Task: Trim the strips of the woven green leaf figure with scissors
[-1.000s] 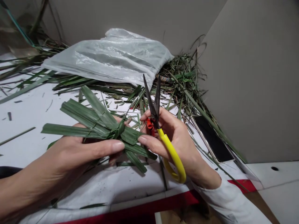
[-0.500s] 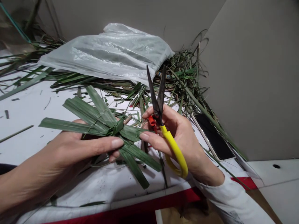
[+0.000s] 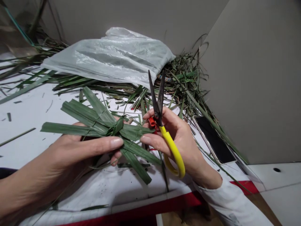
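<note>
Between my hands is a woven piece of green leaf strips (image 3: 94, 113), knotted at its centre, with flat strips fanning out to several sides. My left hand (image 3: 80, 147) pinches it near the knot, thumb on top and fingers mostly hidden beneath. My right hand (image 3: 176, 135) carries scissors (image 3: 173, 146) with a yellow handle, their dark blades pointing up and spread apart. A red part, perhaps the other handle, shows by the right fingers. The right thumb and fingertips also touch the right end of a leaf strip.
A white plastic bag (image 3: 105, 59) lies over long leaves at the back. A heap of dry and green leaf strips (image 3: 188, 75) stands against the grey wall (image 3: 256, 88). A phone (image 3: 215, 138) rests at the right. Leaf scraps are scattered over the white table (image 3: 21, 166).
The view has shifted slightly. Both hands keep their grip; the woven piece has tilted a little, and the scissors sit slightly lower and further left.
</note>
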A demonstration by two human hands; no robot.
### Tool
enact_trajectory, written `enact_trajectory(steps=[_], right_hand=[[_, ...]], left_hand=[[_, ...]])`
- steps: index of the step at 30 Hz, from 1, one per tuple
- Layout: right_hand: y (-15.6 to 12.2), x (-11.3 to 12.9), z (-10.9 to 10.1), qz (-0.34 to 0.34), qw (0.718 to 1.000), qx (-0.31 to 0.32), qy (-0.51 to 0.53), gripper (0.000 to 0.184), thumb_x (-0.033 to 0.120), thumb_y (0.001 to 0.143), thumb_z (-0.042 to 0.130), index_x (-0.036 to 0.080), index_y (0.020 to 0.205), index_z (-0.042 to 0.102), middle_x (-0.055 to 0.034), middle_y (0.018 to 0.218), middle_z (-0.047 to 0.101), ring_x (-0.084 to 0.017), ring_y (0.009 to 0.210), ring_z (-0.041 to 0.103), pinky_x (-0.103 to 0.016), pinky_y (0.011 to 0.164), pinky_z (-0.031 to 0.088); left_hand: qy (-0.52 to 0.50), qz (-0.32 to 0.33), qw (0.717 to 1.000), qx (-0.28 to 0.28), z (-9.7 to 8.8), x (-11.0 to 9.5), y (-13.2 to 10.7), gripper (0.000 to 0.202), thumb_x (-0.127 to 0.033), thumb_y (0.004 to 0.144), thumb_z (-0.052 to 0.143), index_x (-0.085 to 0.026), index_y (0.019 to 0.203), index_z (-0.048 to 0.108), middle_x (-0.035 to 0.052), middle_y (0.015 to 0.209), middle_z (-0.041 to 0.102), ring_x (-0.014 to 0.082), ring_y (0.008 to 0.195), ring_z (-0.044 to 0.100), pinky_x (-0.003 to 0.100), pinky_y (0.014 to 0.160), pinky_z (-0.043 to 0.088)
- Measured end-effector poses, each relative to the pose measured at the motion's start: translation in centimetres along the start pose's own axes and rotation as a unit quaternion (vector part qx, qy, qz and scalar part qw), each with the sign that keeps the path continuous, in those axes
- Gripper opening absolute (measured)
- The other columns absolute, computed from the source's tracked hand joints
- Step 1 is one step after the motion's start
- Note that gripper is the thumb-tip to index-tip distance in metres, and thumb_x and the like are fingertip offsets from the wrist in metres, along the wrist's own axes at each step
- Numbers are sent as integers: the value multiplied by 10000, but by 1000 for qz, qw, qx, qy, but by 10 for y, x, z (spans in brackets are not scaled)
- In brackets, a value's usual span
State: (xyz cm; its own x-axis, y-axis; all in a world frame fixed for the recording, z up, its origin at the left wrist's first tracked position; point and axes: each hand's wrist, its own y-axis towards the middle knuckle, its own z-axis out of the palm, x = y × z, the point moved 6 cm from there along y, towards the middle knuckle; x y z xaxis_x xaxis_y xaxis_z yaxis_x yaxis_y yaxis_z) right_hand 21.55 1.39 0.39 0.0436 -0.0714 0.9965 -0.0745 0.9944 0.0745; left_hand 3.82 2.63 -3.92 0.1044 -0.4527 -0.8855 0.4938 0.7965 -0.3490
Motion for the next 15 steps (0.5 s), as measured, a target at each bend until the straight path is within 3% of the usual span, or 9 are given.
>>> enact_trajectory(steps=[5,8,11,15], right_hand=[[0,0,-9,-35,999,-33,11,344,265,738,837,238,982,597,50,843,649,-85,764,625,-181,706,515],[-2,2,-14,-54,997,-40,-28,269,331,813,774,235,1000,606,54,800,608,-76,701,556,-174,653,468],[-4,3,-11,-35,995,-8,-93,255,384,824,743,213,945,598,53,767,558,-83,667,500,-189,615,423],[-8,-2,-2,29,985,54,-162,317,405,774,753,207,950,578,35,792,538,-115,696,486,-223,624,402]], left_hand=[[-42,17,995,-90,-10,-10,2,224,-361,612,883,-173,693,792,53,692,743,235,648,720,334,665,663],[-82,62,987,-125,-11,-31,0,296,-353,464,948,-155,587,765,55,619,717,226,595,703,288,584,654],[-145,90,975,-143,-13,-49,-4,331,-286,329,976,-146,467,709,22,490,639,173,497,648,238,505,631],[-209,117,959,-151,-18,-65,-7,296,-220,353,952,-143,468,690,-43,358,481,154,464,622,264,499,643]])
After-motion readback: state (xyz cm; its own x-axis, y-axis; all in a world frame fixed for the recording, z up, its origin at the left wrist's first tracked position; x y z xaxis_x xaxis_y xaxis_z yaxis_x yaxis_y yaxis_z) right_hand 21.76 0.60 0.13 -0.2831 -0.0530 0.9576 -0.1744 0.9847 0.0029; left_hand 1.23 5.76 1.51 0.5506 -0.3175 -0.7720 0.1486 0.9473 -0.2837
